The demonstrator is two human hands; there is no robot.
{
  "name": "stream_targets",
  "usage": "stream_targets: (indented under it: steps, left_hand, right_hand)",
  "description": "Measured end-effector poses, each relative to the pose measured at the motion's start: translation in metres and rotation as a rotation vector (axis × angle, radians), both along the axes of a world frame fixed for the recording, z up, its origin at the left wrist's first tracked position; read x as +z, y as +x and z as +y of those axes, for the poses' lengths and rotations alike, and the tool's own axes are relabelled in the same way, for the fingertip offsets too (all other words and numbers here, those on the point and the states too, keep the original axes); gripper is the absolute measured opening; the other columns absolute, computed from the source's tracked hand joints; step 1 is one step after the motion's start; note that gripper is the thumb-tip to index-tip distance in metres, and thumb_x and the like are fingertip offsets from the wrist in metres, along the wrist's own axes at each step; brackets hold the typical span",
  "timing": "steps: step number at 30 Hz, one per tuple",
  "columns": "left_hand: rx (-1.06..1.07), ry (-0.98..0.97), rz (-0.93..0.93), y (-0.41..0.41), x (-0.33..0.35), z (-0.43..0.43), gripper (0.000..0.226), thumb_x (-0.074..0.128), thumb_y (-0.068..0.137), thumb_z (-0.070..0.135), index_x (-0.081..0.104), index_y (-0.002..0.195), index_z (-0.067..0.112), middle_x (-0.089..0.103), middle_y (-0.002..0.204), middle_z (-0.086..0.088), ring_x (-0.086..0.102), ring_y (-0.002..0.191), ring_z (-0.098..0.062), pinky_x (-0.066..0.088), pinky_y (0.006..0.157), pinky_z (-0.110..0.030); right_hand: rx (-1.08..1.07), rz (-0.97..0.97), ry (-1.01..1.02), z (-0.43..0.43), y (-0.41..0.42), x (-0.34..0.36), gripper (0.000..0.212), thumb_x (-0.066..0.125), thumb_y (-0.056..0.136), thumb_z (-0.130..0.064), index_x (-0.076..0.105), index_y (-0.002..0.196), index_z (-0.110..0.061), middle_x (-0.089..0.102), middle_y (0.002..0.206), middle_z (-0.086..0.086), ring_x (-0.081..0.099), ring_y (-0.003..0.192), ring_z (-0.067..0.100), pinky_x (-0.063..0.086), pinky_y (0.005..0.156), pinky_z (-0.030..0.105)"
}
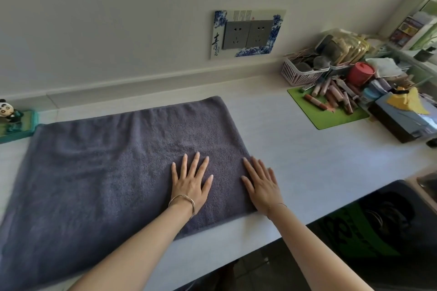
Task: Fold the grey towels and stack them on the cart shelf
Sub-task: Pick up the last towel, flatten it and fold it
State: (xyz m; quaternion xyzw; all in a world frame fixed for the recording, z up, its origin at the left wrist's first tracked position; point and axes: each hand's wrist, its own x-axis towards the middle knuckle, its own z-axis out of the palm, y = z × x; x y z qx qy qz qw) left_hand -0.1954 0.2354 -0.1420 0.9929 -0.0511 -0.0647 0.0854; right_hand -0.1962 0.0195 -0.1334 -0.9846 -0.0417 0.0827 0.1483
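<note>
Towel (99,172) folding has barely started as far as I can tell: one grey terry rectangle lies spread on the smooth white counter (319,168), thick and nubbly, a few ripples left. Left hand (190,183) and right hand (261,184) both press flat, fingers straight, gripping nothing. No cart shelf in sight, so all the stacking's left.

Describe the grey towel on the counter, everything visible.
The grey towel is dark blue-grey terry, spread flat on the white counter, with soft wrinkles across its far half. Its near left part runs out of frame. The left hand lies flat on it, fingers spread. The right hand presses flat on its right edge. Its far left corner reaches the teal panda ornament; whether they touch is unclear.
</note>
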Motion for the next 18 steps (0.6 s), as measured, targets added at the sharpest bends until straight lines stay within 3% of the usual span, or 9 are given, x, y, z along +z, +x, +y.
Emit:
stream_targets:
  steps: [2,4,7,10,12,15,18]
  left_hand:
    - [0.042,-0.03,0.007,0.007,0.002,0.011,0.083,-0.02,0.077,0.065,0.007,0.149,0.033,0.004,0.159,0.004,0.001,0.146,-0.029,-0.006,0.113,-0.054]
    - [0.087,-0.036,-0.006,0.015,0.003,0.021,0.095,-0.035,0.067,0.067,0.0,0.149,0.034,-0.001,0.159,0.004,-0.005,0.146,-0.027,-0.01,0.112,-0.053]
    - [0.121,-0.034,-0.011,0.024,0.007,0.027,0.079,-0.012,0.079,0.062,0.009,0.149,0.033,0.008,0.158,0.003,0.004,0.146,-0.029,-0.004,0.112,-0.057]
    - [0.139,0.03,-0.001,0.025,0.004,0.026,0.064,0.014,0.088,0.054,0.034,0.144,0.03,0.034,0.151,-0.002,0.031,0.138,-0.034,0.017,0.109,-0.062]
    - [0.134,0.034,-0.024,0.025,0.001,0.026,0.059,0.023,0.09,0.052,0.043,0.14,0.029,0.043,0.145,-0.003,0.042,0.132,-0.035,0.021,0.106,-0.062]
    - [0.132,0.041,-0.031,0.028,-0.002,0.026,0.058,0.011,0.095,0.053,0.039,0.141,0.03,0.043,0.146,-0.001,0.041,0.132,-0.034,0.017,0.106,-0.061]
    - [0.135,0.049,-0.004,0.034,-0.004,0.024,0.062,0.003,0.095,0.055,0.036,0.142,0.03,0.04,0.147,-0.001,0.038,0.134,-0.033,0.013,0.105,-0.059]
  right_hand:
    - [-0.029,0.06,0.026,-0.002,0.008,0.005,0.057,0.009,0.094,-0.057,0.0,0.148,-0.04,-0.001,0.158,-0.013,-0.007,0.145,0.009,-0.008,0.116,0.029]
    - [0.016,0.056,0.045,0.004,0.021,0.011,0.051,0.019,0.1,-0.045,0.002,0.148,-0.039,-0.004,0.158,-0.012,-0.01,0.145,0.01,-0.009,0.117,0.029]
    - [0.184,0.001,0.008,0.027,0.045,0.017,0.053,0.012,0.097,-0.054,0.002,0.148,-0.042,-0.008,0.157,-0.014,-0.013,0.145,0.01,-0.013,0.115,0.03]
    - [0.318,0.005,-0.034,0.048,0.071,0.009,0.068,-0.005,0.083,-0.065,0.0,0.147,-0.042,-0.008,0.157,-0.014,-0.013,0.145,0.009,-0.015,0.115,0.03]
    - [0.308,0.002,-0.044,0.051,0.088,0.004,0.068,-0.003,0.083,-0.064,0.0,0.147,-0.043,-0.007,0.157,-0.015,-0.011,0.145,0.009,-0.013,0.116,0.031]
    - [0.215,0.024,-0.042,0.04,0.116,0.002,0.058,0.009,0.093,-0.06,0.001,0.148,-0.041,-0.006,0.157,-0.015,-0.01,0.145,0.009,-0.008,0.118,0.034]
    - [0.206,0.019,-0.027,0.028,0.131,0.002,0.078,-0.01,0.078,-0.073,0.0,0.148,-0.041,-0.006,0.158,-0.015,-0.009,0.145,0.01,-0.009,0.118,0.032]
